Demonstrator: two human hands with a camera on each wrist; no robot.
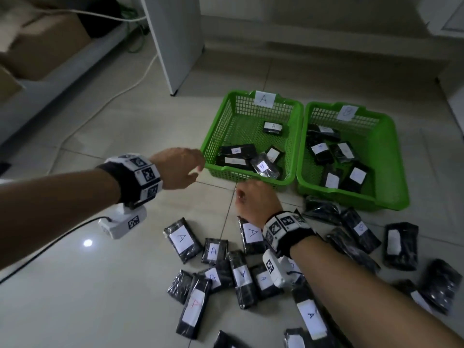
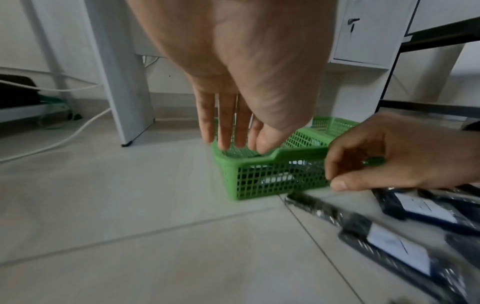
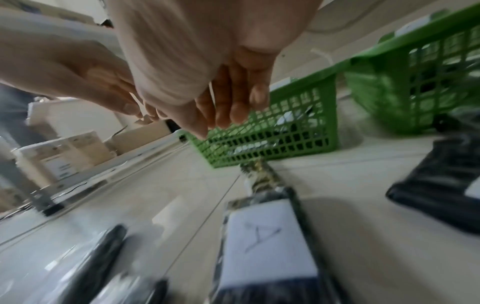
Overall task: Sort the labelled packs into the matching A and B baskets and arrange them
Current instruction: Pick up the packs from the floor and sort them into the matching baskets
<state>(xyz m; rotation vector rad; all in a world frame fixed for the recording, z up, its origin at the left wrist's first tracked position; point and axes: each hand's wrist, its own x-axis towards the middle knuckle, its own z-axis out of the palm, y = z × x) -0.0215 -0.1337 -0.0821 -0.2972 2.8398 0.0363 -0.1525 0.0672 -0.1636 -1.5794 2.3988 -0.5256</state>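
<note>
Two green mesh baskets stand side by side on the tiled floor. Basket A [image 1: 218,129] holds several black packs labelled A, and basket B [image 1: 388,156] holds several more packs. Many black packs with white labels lie loose on the floor in front, among them an A pack [image 1: 251,233] just below my right wrist. My left hand [image 1: 190,169] hovers at basket A's near left corner [image 2: 259,164], fingers [image 2: 226,127] straight and empty. My right hand [image 1: 248,197] hangs just before basket A's front wall, fingers [image 3: 233,102] relaxed, holding nothing, above that A pack [image 3: 265,242].
A white desk leg [image 1: 173,41] stands behind basket A. A white cable [image 1: 100,106] runs across the floor at the left, near cardboard boxes [image 1: 42,46]. Bare tiles [image 1: 88,285] lie to the left of the pack pile.
</note>
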